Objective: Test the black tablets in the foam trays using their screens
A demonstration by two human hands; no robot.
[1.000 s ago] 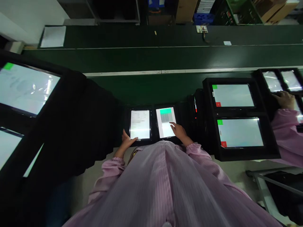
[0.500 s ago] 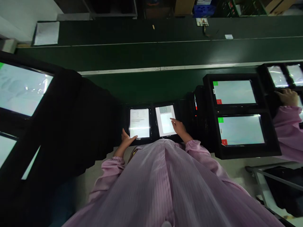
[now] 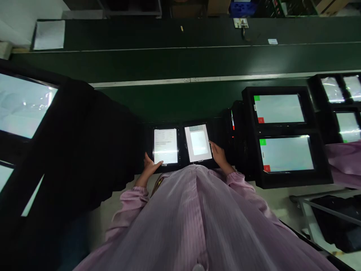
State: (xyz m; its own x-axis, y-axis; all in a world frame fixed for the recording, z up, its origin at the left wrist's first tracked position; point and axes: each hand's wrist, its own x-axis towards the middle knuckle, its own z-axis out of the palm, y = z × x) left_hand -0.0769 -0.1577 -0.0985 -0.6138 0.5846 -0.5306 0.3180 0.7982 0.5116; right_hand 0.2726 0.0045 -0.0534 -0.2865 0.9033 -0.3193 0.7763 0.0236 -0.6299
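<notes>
Right, you've got a black two-bay tray [image 3: 181, 148] in front of you, two flat rectangular tablets lying side by side in it. The left-hand tablet [image 3: 166, 147], black-rimmed and lit, shows a white page with small grey lines, too fine to read. Beside it the right-hand tablet [image 3: 198, 143], tilted slightly, shows a bright white panel on pale grey, a greyer block on top. Your left hand [image 3: 152, 165] is spread wide, thumb by the left tablet's lower edge, clasping nothing that shows. Your right hand [image 3: 219, 153] is half curled, a fingertip at the right tablet's outer edge; whether it grips, I can't tell. Off to your right, a second black tray [image 3: 284, 129] holds two pale-screened tablets [image 3: 287, 153], one above the other, each with green and red squares.
</notes>
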